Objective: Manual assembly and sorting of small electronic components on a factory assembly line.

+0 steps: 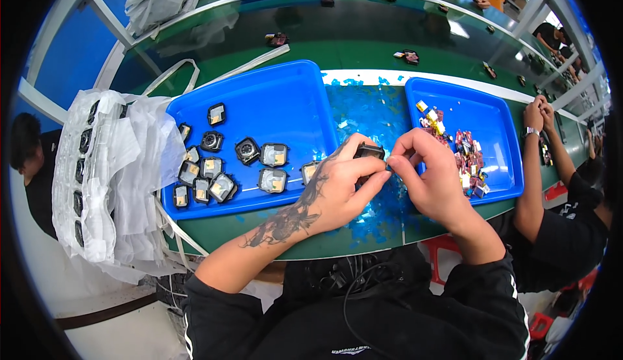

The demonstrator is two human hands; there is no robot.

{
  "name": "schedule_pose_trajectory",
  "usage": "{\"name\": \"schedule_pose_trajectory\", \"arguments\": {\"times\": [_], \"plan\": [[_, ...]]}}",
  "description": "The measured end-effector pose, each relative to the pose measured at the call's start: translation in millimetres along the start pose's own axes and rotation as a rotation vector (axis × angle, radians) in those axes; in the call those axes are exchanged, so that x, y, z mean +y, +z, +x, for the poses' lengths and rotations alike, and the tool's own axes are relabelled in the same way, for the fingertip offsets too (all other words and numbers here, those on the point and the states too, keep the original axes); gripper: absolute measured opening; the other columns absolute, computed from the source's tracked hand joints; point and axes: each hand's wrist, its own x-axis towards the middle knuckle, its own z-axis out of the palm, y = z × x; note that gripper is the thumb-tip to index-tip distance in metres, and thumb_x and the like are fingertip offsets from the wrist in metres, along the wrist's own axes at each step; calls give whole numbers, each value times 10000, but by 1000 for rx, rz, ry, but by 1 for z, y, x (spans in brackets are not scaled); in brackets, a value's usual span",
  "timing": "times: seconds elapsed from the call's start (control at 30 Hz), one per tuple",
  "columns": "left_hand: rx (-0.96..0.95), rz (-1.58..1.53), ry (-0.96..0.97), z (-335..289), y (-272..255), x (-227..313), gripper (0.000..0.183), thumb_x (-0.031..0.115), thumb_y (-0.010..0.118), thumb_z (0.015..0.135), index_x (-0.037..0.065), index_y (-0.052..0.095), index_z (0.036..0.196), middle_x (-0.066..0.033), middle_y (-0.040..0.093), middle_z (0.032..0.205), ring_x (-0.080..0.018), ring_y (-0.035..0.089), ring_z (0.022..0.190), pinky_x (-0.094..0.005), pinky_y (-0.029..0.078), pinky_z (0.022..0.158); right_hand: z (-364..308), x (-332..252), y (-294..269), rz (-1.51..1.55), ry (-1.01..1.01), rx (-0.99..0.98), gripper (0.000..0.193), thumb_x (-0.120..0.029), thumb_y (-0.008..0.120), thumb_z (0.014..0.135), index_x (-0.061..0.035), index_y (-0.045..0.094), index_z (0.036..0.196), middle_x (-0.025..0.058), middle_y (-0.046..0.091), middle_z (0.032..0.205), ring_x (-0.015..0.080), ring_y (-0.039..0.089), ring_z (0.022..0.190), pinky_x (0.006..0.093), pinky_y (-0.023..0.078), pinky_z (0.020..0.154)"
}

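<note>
My left hand (347, 185) holds a small black watch case (370, 151) upright between thumb and fingers, over the strip of table between two blue trays. Close beside it, my right hand (431, 175) is closed in a pinch, its thumb and forefinger almost touching my left thumb. Whatever lies in that pinch is too small to make out. In the left blue tray (272, 94) lie several similar watch cases (273, 180), some with pale inner faces up, others with round dark backs up. The right blue tray (503, 110) holds a heap of small red, yellow and white electronic parts (468, 152).
Scraps of blue film (376, 227) litter the table between the trays. Stacked translucent packing sheets (136, 165) stand at the left. Beyond a white rail runs a green conveyor belt (337, 32) carrying scattered small assemblies (407, 56). A co-worker's arms (535, 165) are close on the right.
</note>
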Motion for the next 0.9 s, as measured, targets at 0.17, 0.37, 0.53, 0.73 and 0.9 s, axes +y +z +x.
{"name": "schedule_pose_trajectory", "arguments": {"times": [0.17,0.37,0.53,0.73,0.9], "plan": [[13,-95,-185,1,-1,-3,120,74,630,900,-5,684,973,-100,569,993,-149,574,815,-274,466,703,-4,6,13,-443,-421,201,162,16,702,762,-30,572,847,109,595,793,282,594,679,364,466,552],[59,-230,-285,5,-4,-6,166,147,588,940,36,695,1002,-100,547,950,-158,579,747,-295,482,672,-10,2,-6,-77,-4,-55,309,44,648,799,-66,599,1083,108,588,952,165,589,731,287,460,615],[-15,-302,-238,7,-7,-5,178,118,561,952,52,690,1055,-70,568,954,-113,566,769,-277,481,667,-4,27,1,467,23,117,167,-20,605,919,20,613,1081,27,613,1021,52,564,793,209,456,678],[124,-406,-307,8,-8,-10,252,92,506,980,30,620,1195,-43,564,1007,-85,561,823,-229,501,706,-18,13,-15,-192,-92,161,147,15,675,816,-13,679,961,81,626,825,188,618,736,277,480,659],[187,-536,-346,8,-8,-12,433,37,473,971,64,367,1390,-137,601,1192,-115,586,897,-251,486,771,-35,14,-46,-474,-227,-264,247,-31,762,675,-37,688,911,112,581,1153,317,550,1071,410,460,872]]}}
